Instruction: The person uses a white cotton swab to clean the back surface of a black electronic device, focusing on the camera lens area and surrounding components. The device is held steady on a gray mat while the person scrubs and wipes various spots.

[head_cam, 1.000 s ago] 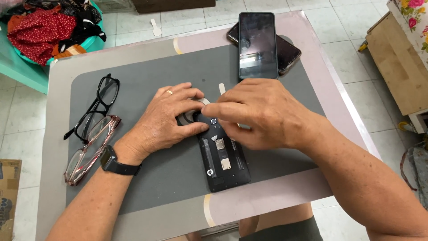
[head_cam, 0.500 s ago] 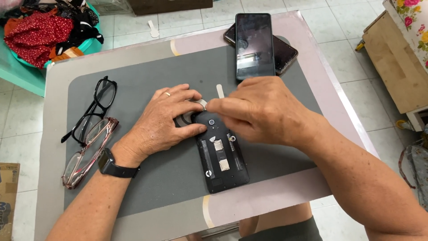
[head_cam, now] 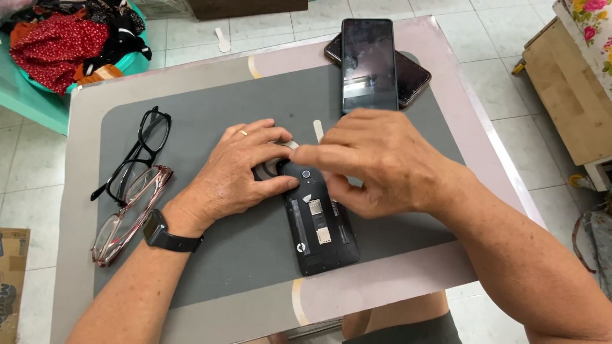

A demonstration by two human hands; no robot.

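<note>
Opened phone (head_cam: 320, 230), top hidden under flat left hand (head_cam: 245, 169) and right hand (head_cam: 376, 162), grip unclear.

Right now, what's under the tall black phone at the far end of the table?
Another dark phone lies under the tall black phone, turned crosswise, so its ends stick out on both sides. Its middle is covered, so that part cannot be seen. Both rest at the far edge of the grey mat.

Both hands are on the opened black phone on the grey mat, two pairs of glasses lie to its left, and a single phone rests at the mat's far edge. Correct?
Not quite. The head view shows two phones stacked at the far edge: an upright black phone lying over a second phone. The rest holds.
</note>
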